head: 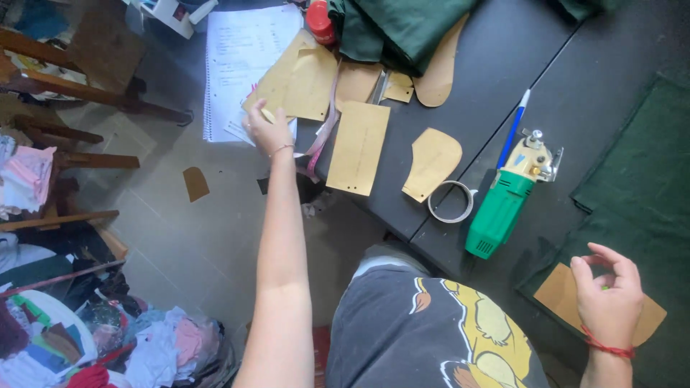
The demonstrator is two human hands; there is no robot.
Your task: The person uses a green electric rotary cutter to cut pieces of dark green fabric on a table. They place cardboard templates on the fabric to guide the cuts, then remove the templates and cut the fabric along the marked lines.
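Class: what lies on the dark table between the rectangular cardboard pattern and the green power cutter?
In the head view, a curved cardboard pattern piece and a tape roll lie there.

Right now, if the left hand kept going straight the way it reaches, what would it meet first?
The left hand already rests on a tan cardboard pattern piece. Straight on, it would probably cross that piece and reach the spiral notebook beneath it, though depth is hard to judge here.

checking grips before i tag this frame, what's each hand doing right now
Left hand: closed around a small yellowish piece, resting on the tan card patterns.
Right hand: fingers curled over a tan pattern piece; grip cannot be told.
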